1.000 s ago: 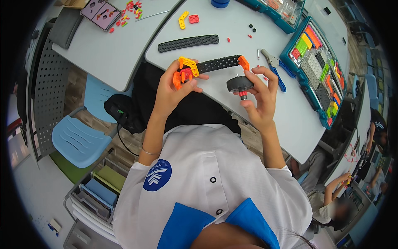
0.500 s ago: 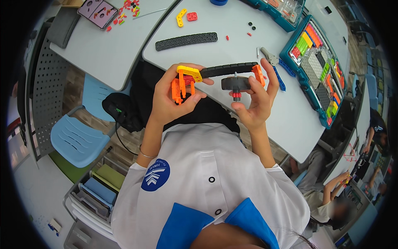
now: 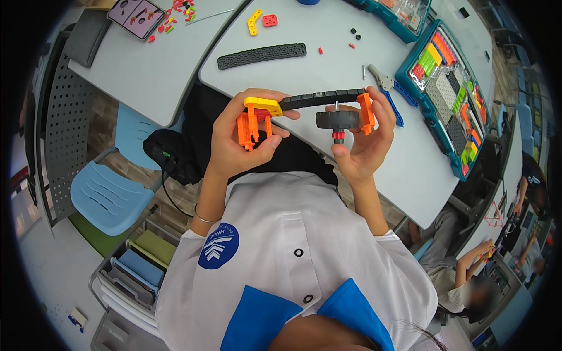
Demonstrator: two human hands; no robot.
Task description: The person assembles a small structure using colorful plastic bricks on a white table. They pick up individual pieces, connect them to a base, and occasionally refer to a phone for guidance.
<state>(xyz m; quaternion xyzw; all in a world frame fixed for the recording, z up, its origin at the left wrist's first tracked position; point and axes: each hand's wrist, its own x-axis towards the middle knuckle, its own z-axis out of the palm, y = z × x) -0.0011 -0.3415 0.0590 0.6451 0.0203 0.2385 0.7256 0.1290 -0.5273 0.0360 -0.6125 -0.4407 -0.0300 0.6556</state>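
Observation:
A partly built construction-set model is held up between my two hands, above my lap and the table's near edge. My left hand (image 3: 225, 143) grips its left end, where orange brackets (image 3: 244, 131) hang beneath a yellow plate (image 3: 263, 105). A long black beam (image 3: 322, 99) runs from there to an orange bracket (image 3: 366, 114) on the right. My right hand (image 3: 362, 159) closes around that bracket, fingers behind it and thumb below. Close to this thumb is a black wheel (image 3: 338, 120) on a grey axle with a red piece beneath. How the wheel joins the bracket is hidden.
On the white table (image 3: 269, 76) lie a loose black beam (image 3: 261, 56), yellow and red plates and small pins. A grey-and-blue tool (image 3: 383, 80) lies by the teal parts case (image 3: 448, 96). A phone (image 3: 136, 17) rests on the left table. Another person (image 3: 468, 292) sits at right.
The model has tilted slightly, its left end a little lower. The right bracket now shows more fully, and the wheel sits slightly lower and further right. Both hands keep their hold.

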